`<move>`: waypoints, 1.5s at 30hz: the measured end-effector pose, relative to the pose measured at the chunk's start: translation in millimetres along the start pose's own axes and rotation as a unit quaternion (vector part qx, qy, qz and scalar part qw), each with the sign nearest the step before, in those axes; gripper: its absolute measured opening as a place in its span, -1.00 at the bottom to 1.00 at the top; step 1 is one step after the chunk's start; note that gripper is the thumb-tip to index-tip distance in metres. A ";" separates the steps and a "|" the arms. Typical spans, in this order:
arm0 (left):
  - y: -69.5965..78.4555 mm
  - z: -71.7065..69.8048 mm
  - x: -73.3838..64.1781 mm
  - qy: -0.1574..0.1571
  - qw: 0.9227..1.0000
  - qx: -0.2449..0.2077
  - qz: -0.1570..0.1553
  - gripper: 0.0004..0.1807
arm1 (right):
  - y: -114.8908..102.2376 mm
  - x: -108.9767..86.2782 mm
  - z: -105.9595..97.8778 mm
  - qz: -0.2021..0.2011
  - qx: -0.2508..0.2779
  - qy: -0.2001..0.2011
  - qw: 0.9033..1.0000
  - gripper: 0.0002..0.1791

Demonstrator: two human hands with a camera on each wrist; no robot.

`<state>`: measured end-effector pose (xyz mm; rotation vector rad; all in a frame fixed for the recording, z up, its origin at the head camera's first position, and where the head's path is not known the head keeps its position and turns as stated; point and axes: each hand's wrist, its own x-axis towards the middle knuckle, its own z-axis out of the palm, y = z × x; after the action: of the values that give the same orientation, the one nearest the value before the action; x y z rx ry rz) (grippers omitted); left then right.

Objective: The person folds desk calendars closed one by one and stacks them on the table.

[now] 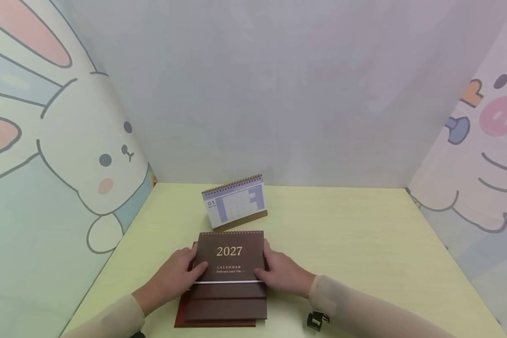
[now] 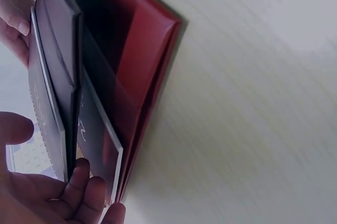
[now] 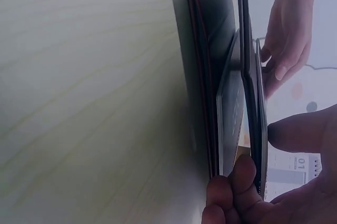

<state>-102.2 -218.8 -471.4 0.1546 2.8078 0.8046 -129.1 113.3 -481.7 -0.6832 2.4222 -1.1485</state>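
A dark brown desk calendar (image 1: 229, 259) with "2027" in gold lies between my two hands, its spiral binding along the far edge. My left hand (image 1: 175, 274) grips its left side, thumb on the cover. On the right side my right hand (image 1: 288, 273) holds it the same way. Both wrist views show fingers under the held calendar (image 2: 50, 77) and a gap below it. Beneath is a reddish-brown calendar (image 1: 181, 315) flat on the table, its red cover (image 2: 150, 45) and white page edges showing; the held calendar hides most of it.
Behind the hands a white and purple desk calendar (image 1: 235, 204) stands tented, showing a page marked "01". The pale yellow table (image 1: 355, 234) runs back to a plain wall (image 1: 274, 94). Cartoon-printed panels, a rabbit (image 1: 84, 141) and a pig (image 1: 490, 155), flank it.
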 end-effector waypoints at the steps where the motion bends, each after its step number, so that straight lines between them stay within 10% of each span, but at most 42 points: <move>1: -0.7 0.1 0.2 0.001 1.000 0.001 -0.001 -0.10 | -0.1 0.7 0.6 0.001 0.000 -0.002 1.000 -0.15; 45: -12.9 4.3 -5.6 0.012 0.995 0.090 -0.048 -0.23 | -11.3 15.5 26.0 0.024 -0.007 -0.025 0.999 -0.23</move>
<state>-96.4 -228.4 -480.8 0.0387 2.8833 0.5356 -125.3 82.4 -490.2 -0.6466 2.3939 -1.0840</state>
